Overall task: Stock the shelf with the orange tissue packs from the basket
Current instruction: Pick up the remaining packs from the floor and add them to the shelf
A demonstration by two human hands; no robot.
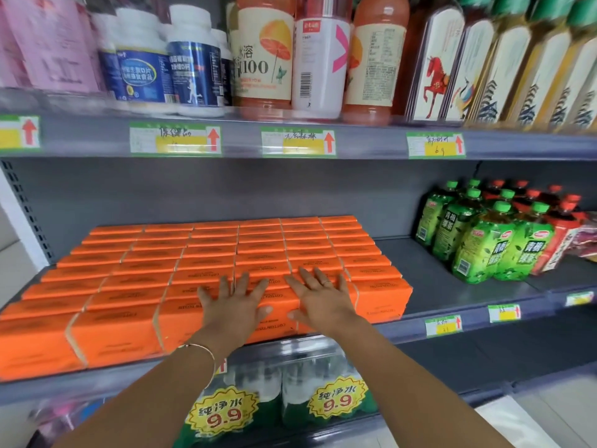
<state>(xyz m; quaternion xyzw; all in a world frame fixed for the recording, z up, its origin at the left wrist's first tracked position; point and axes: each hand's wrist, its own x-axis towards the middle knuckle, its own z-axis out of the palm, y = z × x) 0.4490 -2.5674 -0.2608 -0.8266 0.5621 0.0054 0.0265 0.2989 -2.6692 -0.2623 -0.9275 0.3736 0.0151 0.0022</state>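
Two bare forearms reach forward from the lower edge of the view; a thin bracelet [201, 349] circles the left wrist. Below them, on the lowest shelf, stand shrink-wrapped water packs [290, 386] bearing yellow "9.9" price tags [223, 412].

The left hand [233, 306] and the right hand [320, 299] lie side by side, palms down, on the front rows of the orange tissue packs [145, 279]. The fingers of both hands are spread and straight, released rather than clasped, and grasp nothing; the thumbs point toward each other at the front edge of the packs. A ring [327, 282] sits on one finger of the right hand.

The tissue packs fill the left and middle of the grey shelf [433, 279] in close rows, six across, running back toward the rear panel. To their right, across a bare strip of shelf, stand green-capped bottles [484, 244] with red-capped bottles [557, 231] beside them.

On the shelf above stand white jars [181, 59], juice bottles [263, 53] and tall labelled bottles [517, 69], somewhat blurred.
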